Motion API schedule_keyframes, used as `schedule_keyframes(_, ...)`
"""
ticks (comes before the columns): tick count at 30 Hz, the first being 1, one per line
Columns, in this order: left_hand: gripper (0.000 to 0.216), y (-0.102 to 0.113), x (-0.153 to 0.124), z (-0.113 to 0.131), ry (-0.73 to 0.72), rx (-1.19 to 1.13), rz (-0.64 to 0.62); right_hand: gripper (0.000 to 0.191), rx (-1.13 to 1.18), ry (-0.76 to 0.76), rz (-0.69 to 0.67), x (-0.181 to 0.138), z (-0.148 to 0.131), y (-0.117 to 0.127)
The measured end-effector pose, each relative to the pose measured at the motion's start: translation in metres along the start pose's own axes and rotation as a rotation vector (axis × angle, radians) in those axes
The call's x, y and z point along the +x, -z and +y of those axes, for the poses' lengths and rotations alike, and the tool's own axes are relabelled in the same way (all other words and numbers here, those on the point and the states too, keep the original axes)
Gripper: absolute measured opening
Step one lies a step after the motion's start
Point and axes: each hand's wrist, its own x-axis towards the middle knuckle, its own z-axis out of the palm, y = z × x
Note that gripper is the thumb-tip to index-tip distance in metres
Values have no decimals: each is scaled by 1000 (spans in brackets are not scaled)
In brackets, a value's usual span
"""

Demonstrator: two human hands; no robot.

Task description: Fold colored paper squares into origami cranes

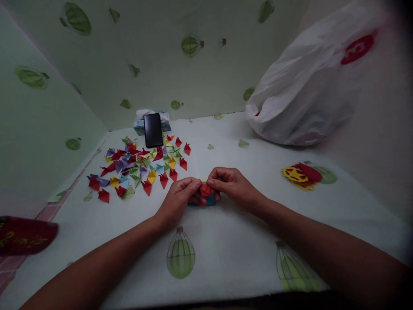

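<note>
Both my hands meet at the middle of the table over a small folded paper assembly (205, 190), red on top with blue beneath. My left hand (180, 196) pinches its left side with closed fingers. My right hand (230, 184) pinches the red piece from the right, fingers curled. The blue part rests on the white cloth with green balloon prints (226, 258). A scatter of several folded paper triangles (142, 165) in red, yellow, green, purple and blue lies to the left, behind my left hand.
A black phone (153, 130) leans on a tissue box (140, 125) at the back. A white plastic bag (309, 94) sits back right. Red and yellow paper cut-outs (301, 174) lie right. A dark red object (22, 234) sits far left.
</note>
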Motion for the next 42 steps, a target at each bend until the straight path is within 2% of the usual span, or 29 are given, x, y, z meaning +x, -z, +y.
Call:
schedule_keyframes(5,28,2,2,0,73,-12,13,23,-57,-2,7,1,-1,-1)
schedule_keyframes(12,26,4,3,0,73,39,9,23,-81,-7,12,-1,-3,-2)
schedule_keyframes(20,26,3,3,2,43,76,5,21,-115,4,22,-1,-3,-4)
schedule_keyframes(28,24,3,3,8,-28,265,4,22,-110,-16,-11,0,-1,-3)
schedule_keyframes(34,24,1,3,5,-36,206,118,23,-25,-67,-64,1,4,-3)
schedule_keyframes(42,24,1,2,5,-54,189,80,24,-137,-42,-6,-1,1,-6)
